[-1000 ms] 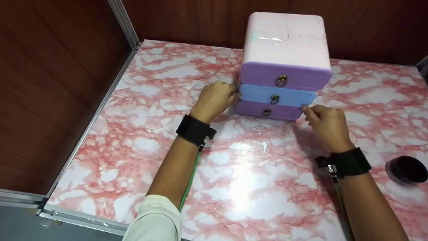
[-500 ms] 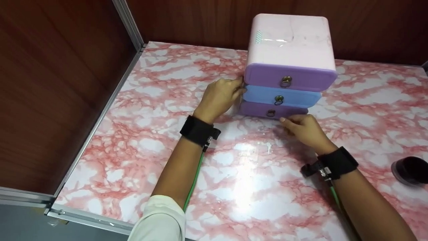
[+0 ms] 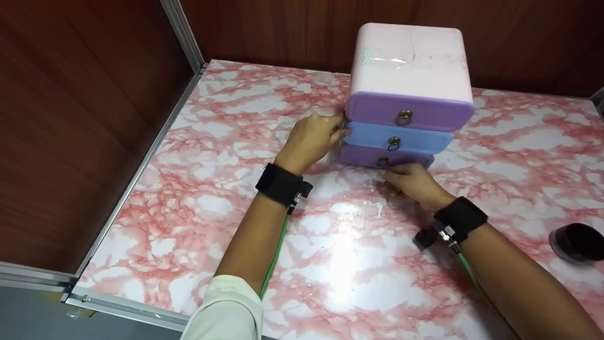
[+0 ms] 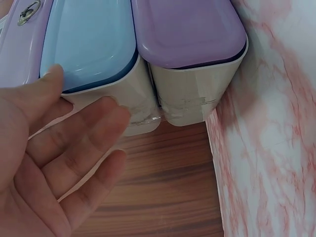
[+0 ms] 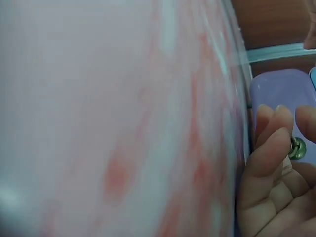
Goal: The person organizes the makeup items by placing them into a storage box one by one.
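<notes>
A small three-drawer chest [image 3: 413, 59] with a pink top stands at the back of the table. Its upper drawer [image 3: 434, 113] is purple, the middle drawer [image 3: 422, 140] blue, the bottom drawer [image 3: 358, 155] purple; each bears a brass ring pull. My left hand [image 3: 311, 139] is at the chest's left side. In the left wrist view its thumb [image 4: 55, 76] lies at the blue drawer's edge, with the other fingers extended beside the white casing [image 4: 190, 94]. Just under the bottom ring pull [image 3: 382, 161] is my right hand [image 3: 415, 182], fingers loosely bent close to the ring [image 5: 297, 148].
A round black container [image 3: 576, 243] sits at the table's right. Wood-grain panels [image 3: 273, 33] close off the back and left of the red-and-white marbled tabletop [image 3: 226, 156]. A green cable [image 3: 278, 245] runs along the left forearm.
My right hand has moved left and down, from the blue drawer's right corner to below the bottom drawer's ring. My left hand stays at the chest's left side. All drawers look unmoved.
</notes>
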Demonstrator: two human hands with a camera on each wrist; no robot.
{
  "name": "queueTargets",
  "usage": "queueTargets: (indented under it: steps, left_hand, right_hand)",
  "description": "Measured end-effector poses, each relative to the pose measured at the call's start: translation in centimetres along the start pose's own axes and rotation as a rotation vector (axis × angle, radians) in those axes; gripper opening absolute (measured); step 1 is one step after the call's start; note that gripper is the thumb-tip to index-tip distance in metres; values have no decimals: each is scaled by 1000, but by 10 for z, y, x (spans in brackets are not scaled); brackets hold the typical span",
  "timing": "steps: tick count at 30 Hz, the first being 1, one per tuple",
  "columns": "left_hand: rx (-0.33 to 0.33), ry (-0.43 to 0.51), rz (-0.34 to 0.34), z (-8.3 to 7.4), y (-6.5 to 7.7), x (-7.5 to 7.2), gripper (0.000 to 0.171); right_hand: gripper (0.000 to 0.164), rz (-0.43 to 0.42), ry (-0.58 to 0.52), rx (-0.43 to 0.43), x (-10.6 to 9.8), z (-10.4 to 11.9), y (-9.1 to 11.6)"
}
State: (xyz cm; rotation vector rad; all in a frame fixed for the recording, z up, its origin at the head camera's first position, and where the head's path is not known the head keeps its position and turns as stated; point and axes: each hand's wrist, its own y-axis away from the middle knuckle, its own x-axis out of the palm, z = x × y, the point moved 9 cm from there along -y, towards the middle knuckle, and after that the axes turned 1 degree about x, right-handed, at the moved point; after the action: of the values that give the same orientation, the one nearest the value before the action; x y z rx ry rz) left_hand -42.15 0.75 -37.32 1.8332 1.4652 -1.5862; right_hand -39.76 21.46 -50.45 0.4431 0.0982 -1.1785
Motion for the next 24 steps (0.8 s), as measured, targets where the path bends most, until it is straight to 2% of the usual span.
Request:
queueTargets:
  steps: [5,8,11,17,24]
  left_hand:
    - [-22,-8,38,3,0,2,32]
    - [-24,1,54,3,0,3,33]
    - [-25,7,63,2,-2,3,32]
    - [-32,2,78,1,-4,5,32]
    - [-22,12,64,2,-3,4,29]
  right_hand:
    - [47,15,-165,40,3,-3,-3]
    - [52,0,-206,33,0,-2,-3]
    - [52,-34,-216,10,-6,1,-2]
    - [50,-88,-210,22,-10,-1,-1]
    - [45,-82,-226,17,-4,-1,-4]
